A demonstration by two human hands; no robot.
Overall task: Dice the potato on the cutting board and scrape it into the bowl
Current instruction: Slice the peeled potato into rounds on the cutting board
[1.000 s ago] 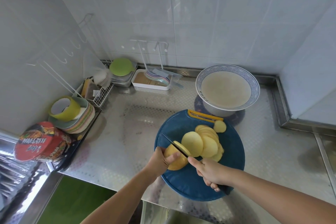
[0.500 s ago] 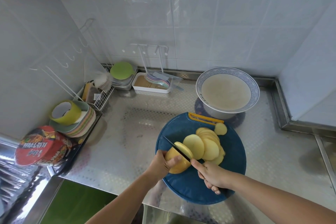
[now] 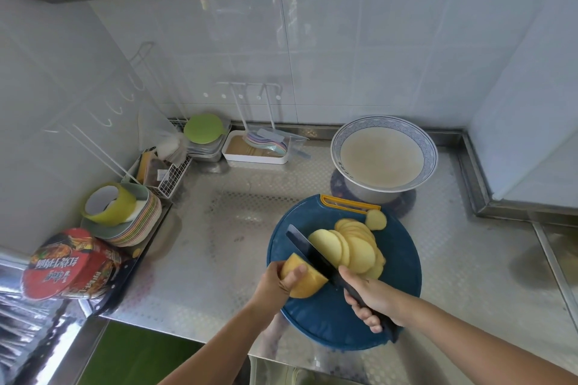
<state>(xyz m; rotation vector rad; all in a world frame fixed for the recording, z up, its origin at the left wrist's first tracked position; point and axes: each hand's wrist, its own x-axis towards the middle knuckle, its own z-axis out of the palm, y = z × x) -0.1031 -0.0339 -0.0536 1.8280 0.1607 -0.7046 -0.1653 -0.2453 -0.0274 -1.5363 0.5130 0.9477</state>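
A round blue cutting board lies near the counter's front edge. My left hand grips the uncut yellow potato piece at the board's left side. My right hand holds a black knife whose blade stands against the potato's cut face. Several round potato slices lean in a fanned row to the right of the blade, and one small end piece lies apart near the board's orange handle. Behind the board stands a blue-rimmed bowl holding cloudy liquid.
On the steel counter, a white tray of spoons and a green lid sit at the back. A wire basket, stacked plates with tape and a red noodle cup crowd the left. A raised ledge borders the right.
The freshly cut slice has fallen onto the fanned row. The knife blade now sits against a new cut face of the potato. My left hand stays on the potato piece.
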